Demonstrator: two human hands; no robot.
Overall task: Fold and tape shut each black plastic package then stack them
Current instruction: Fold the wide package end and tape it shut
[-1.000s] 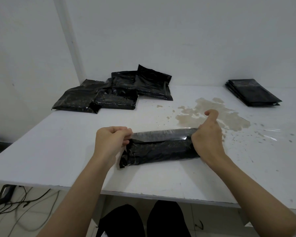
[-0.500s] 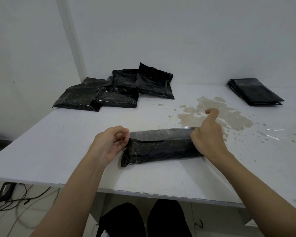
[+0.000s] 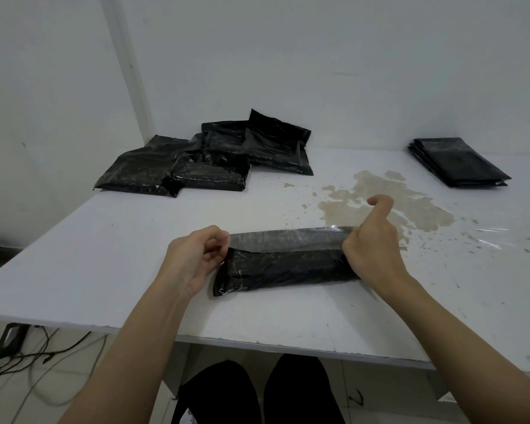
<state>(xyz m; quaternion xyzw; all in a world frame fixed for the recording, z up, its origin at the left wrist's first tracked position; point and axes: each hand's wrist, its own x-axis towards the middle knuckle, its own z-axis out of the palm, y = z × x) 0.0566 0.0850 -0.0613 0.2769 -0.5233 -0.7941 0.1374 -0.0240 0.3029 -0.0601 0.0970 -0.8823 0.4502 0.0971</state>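
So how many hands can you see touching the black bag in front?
2. The left hand pinches the strip of clear tape at the left end of the black package. The right hand holds the tape at the right end.

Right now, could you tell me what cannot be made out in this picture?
- Head view: right hand covers the folded package's right end.
- Clear tape: its edges fade against the glossy plastic.
- Left pile: overlapping packages hide their count.
- Right stack: too small to count.
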